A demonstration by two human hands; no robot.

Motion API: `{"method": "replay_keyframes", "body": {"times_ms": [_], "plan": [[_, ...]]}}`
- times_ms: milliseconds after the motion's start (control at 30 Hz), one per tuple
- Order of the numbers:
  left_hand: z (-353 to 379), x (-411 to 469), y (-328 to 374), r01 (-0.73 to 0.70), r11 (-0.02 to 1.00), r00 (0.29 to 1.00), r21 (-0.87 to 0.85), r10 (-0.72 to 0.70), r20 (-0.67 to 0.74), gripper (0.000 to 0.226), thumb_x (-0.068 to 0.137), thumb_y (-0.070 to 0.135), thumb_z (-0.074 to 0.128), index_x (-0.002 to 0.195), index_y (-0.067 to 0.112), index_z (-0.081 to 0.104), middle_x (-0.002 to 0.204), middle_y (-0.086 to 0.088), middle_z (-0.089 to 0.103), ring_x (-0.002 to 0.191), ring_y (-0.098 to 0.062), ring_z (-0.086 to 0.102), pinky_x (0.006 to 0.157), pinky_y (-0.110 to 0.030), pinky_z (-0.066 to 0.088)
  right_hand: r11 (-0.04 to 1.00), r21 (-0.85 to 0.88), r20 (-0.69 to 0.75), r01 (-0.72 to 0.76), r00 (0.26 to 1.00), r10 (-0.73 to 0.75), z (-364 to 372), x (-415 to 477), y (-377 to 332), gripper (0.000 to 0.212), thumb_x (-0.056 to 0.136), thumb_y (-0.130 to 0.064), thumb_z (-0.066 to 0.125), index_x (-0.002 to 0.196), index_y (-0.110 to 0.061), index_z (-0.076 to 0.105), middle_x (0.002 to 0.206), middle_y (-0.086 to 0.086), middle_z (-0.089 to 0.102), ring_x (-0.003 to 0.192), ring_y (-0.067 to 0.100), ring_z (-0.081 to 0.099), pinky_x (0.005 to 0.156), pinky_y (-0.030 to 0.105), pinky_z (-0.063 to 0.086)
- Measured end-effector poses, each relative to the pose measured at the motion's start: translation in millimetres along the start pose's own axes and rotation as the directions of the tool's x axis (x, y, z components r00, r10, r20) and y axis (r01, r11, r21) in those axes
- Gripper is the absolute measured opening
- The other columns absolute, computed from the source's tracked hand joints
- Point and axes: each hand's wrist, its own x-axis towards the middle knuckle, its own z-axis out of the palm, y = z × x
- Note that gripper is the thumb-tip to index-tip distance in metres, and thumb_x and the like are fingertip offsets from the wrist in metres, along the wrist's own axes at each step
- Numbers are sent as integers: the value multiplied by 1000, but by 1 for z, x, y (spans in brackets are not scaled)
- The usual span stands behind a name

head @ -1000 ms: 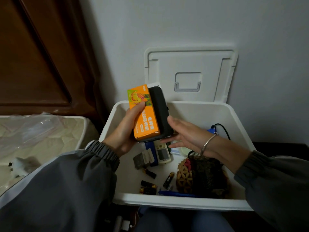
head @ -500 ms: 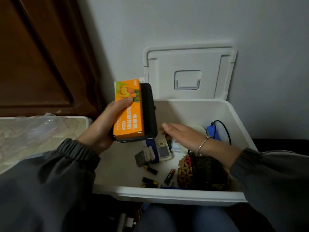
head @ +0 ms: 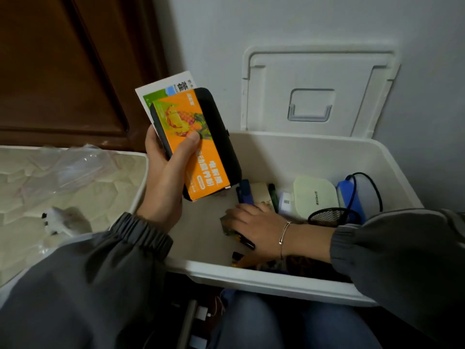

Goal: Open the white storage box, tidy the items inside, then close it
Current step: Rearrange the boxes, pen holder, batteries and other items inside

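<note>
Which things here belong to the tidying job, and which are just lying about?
Belong: white plastic storage box, its open lid; orange carton and black case gripped by the left hand; pale green square case, blue gadget and black mesh basket inside; right hand down among loose bits.

Lying about: clear plastic bag on the quilted mattress, fluffy grey-white toy, dark wooden door.

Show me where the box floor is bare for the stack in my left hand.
Bare floor: left part of the white box, between its left wall and the right hand. Crowded: the right side, with pale green case, blue device, mesh holder; batteries near the front.
</note>
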Motion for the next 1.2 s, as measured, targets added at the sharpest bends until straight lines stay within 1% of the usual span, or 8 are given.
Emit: {"method": "replay_keyframes", "body": {"times_ms": [200, 333, 467, 567, 667, 767, 1033, 1200], "plan": [[0, 0, -4, -17, 1000, 1000, 25, 16, 24, 74, 80, 32, 71, 142, 23, 31, 125, 2, 62, 109, -18, 65, 83, -34, 56, 999, -53, 84, -6, 996, 11, 21, 9, -1, 115, 59, -81, 55, 148, -20, 15, 157, 9, 13, 142, 32, 15, 109, 56, 11], [-1, 1, -6, -22, 999, 1000, 23, 22, 19, 71, 82, 28, 68, 142, 20, 31, 120, 3, 64, 105, -16, 66, 79, -28, 55, 999, -50, 84, 1, 996, 3, 22, 14, -7, 105, 60, -76, 58, 142, -18, 26, 150, 9, 27, 132, 30, 31, 103, 61, 9], [-2, 1, -6, -19, 1000, 1000, 10, 19, 10, 68, 82, 28, 67, 140, 21, 32, 114, 8, 65, 101, -13, 67, 78, -26, 55, 998, -64, 79, -12, 997, 17, 20, 13, -4, 93, 63, -68, 59, 139, -20, 33, 138, 7, 42, 120, 28, 42, 106, 57, 7], [-2, 1, -7, -19, 1000, 1000, 10, 19, 5, 66, 83, 28, 66, 140, 22, 33, 110, 11, 67, 100, -12, 68, 77, -26, 55, 988, -153, 67, 20, 998, -10, 19, 13, -3, 85, 68, -68, 54, 133, -15, 41, 124, 9, 52, 107, 29, 49, 104, 49, 19], [-2, 1, -6, -16, 1000, 1000, 2, 16, 5, 68, 83, 28, 67, 141, 22, 31, 114, 9, 65, 101, -12, 68, 77, -26, 55, 979, -189, 34, 75, 997, -70, 17, 14, -6, 75, 68, -64, 55, 123, -13, 53, 105, 9, 60, 87, 29, 55, 83, 38, 39], [-2, 1, -7, -23, 1000, 1000, 5, 23, 5, 67, 83, 28, 66, 140, 22, 32, 112, 11, 66, 101, -12, 68, 77, -26, 55, 964, -229, 38, 133, 991, -128, 14, 14, -9, 61, 69, -60, 54, 114, -19, 60, 96, 5, 63, 77, 25, 57, 72, 33, 41], [0, 0, -7, -41, 998, 998, 41, 39, 38, 77, 78, 33, 70, 142, 22, 29, 123, 4, 63, 106, -15, 66, 80, -27, 55, 923, -277, 151, 267, 961, -233, 9, -2, 0, 39, 74, -50, 57, 103, -25, 62, 96, 3, 64, 81, 24, 59, 76, 34, 44], [2, -1, -5, -28, 995, 999, 92, 24, 45, 77, 81, 31, 71, 144, 24, 27, 125, 3, 62, 107, -16, 66, 81, -31, 57, 920, -222, 246, 322, 932, -267, 11, -16, 11, 37, 88, -48, 44, 112, -22, 55, 113, 5, 57, 109, 29, 52, 101, 44, 33]]}}
